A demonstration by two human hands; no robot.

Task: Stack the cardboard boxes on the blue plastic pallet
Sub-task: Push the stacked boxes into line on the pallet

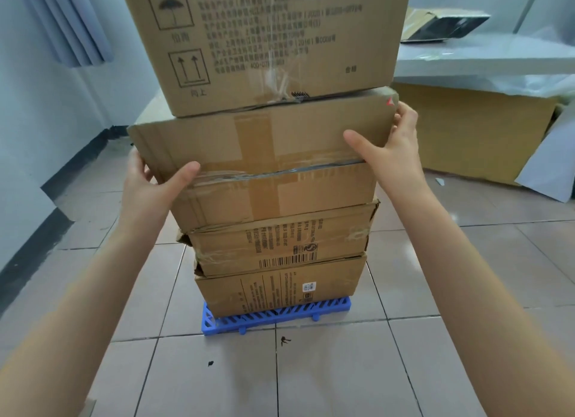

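Both forearms are reaching in, left hand (146, 180) and right hand (389, 146) clamping opposite ends of the third box (264, 155), long axis running straight between them, pallet (273, 318) directly below.

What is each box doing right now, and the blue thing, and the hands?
Top box: upright, resting on the taped box.
Taped box: third up, gripped at both ends.
Second box: torn corners, sandwiched in the stack.
Bottom box: sitting on the pallet.
Blue pallet: flat on the floor.
Left hand: clasping the taped box.
Right hand: clasping the taped box.
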